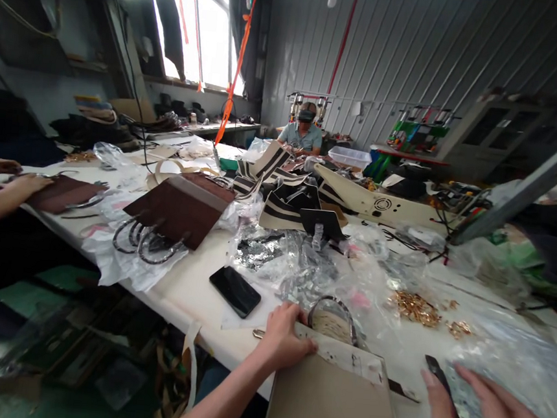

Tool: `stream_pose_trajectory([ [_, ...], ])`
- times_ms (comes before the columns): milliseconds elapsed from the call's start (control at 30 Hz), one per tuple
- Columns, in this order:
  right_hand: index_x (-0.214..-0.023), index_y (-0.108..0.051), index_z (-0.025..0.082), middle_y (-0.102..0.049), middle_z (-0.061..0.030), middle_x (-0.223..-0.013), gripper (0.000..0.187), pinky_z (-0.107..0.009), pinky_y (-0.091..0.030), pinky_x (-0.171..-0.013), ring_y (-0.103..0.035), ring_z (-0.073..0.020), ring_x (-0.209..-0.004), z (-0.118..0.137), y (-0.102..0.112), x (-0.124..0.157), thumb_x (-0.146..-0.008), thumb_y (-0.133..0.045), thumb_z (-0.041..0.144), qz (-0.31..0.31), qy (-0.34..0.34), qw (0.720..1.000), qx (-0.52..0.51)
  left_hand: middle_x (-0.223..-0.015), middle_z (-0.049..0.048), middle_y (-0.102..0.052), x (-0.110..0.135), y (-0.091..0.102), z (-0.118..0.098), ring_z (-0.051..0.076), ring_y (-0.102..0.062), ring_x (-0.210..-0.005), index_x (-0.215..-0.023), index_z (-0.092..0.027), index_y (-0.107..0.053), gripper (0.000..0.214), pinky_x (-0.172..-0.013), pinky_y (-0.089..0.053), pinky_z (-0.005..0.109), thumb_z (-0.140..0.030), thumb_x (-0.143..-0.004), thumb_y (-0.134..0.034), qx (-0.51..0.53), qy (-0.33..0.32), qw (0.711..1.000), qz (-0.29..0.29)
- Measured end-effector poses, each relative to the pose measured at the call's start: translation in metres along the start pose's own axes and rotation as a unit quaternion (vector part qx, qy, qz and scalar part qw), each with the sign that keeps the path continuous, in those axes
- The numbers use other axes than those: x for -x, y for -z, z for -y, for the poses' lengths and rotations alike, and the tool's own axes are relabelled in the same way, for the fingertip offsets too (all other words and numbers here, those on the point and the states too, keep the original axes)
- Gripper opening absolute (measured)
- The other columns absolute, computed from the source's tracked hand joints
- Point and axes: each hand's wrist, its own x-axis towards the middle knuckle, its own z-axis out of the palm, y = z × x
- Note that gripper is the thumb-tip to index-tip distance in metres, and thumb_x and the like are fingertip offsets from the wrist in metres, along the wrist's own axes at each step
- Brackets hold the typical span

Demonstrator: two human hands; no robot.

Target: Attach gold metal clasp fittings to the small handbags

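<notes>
A flat beige bag panel (332, 402) lies at the table's front edge, its upper strip pale and marked. My left hand (289, 340) grips its upper left corner, fingers curled and thumb pressed on the surface. Just beyond that edge, a curved patterned handle (333, 305) arches up. To the right, my right hand (495, 410) is spread, thumb and fingers apart around a slim dark tool (443, 389); whether they touch it I cannot tell. A thin dark strip (403, 392) sticks out from the panel's right side.
A black phone (235, 291) lies left of the panel. Brown bag panels (181, 207) with ring handles sit farther left. Small gold metal pieces (416, 309) and clear plastic (298, 263) cover parts of the table. Another person's hands (32, 182) work at far left; one person (302, 135) sits opposite.
</notes>
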Motion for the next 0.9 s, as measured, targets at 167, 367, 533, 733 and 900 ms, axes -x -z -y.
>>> stream_pose_trajectory([
  [167,-0.114,-0.082,0.028,-0.083,-0.0090,-0.117,0.027,-0.040,-0.061,-0.085,-0.078,-0.0287,-0.095,0.094,-0.050,-0.054,-0.110,-0.065,0.048,0.214,0.149,0.949,-0.180,-0.126,0.0043,-0.069,-0.001,-0.004,0.005,0.031,-0.060,-0.123,-0.103,-0.027,-0.067,0.041,-0.109,-0.043,0.042,-0.042,-0.073,-0.089,-0.003,-0.011,1.000,-0.015],
  [367,-0.116,-0.086,0.024,-0.081,-0.0071,-0.120,0.024,-0.032,-0.055,-0.100,-0.075,-0.0239,-0.112,0.202,-0.188,-0.104,-0.111,-0.062,0.022,0.381,0.259,0.874,-0.156,-0.122,0.0021,-0.069,-0.002,-0.005,0.003,0.030,-0.060,-0.119,-0.099,-0.026,-0.064,0.042,-0.107,-0.042,0.043,-0.037,-0.069,-0.091,0.002,0.002,1.000,-0.020],
  [533,-0.109,-0.090,0.023,-0.080,-0.0085,-0.120,0.022,-0.027,-0.051,-0.091,-0.076,-0.0230,-0.106,0.234,-0.265,-0.109,-0.104,-0.070,0.018,0.452,0.261,0.851,-0.060,-0.120,0.0038,-0.070,-0.003,-0.004,0.003,0.032,-0.060,-0.118,-0.097,-0.025,-0.065,0.043,-0.102,-0.044,0.044,-0.035,-0.065,-0.092,-0.002,0.010,1.000,-0.021],
  [733,-0.089,-0.088,0.016,-0.081,-0.0120,-0.111,0.014,-0.028,-0.049,-0.079,-0.075,-0.0234,-0.094,0.225,-0.289,-0.093,-0.093,-0.077,0.009,0.457,0.229,0.858,-0.054,-0.122,0.0074,-0.070,-0.004,-0.002,0.000,0.034,-0.063,-0.117,-0.102,-0.024,-0.067,0.045,-0.101,-0.046,0.047,-0.040,-0.066,-0.090,-0.004,0.006,1.000,-0.016],
  [900,-0.092,-0.084,0.019,-0.082,-0.0063,-0.110,0.012,-0.027,-0.050,-0.083,-0.074,-0.0200,-0.096,0.222,-0.268,-0.100,-0.098,-0.075,0.013,0.391,0.210,0.884,-0.143,-0.118,0.0063,-0.071,-0.004,-0.002,0.000,0.033,-0.063,-0.116,-0.096,-0.026,-0.063,0.041,-0.102,-0.046,0.047,-0.033,-0.066,-0.090,-0.021,0.004,1.000,-0.021],
])
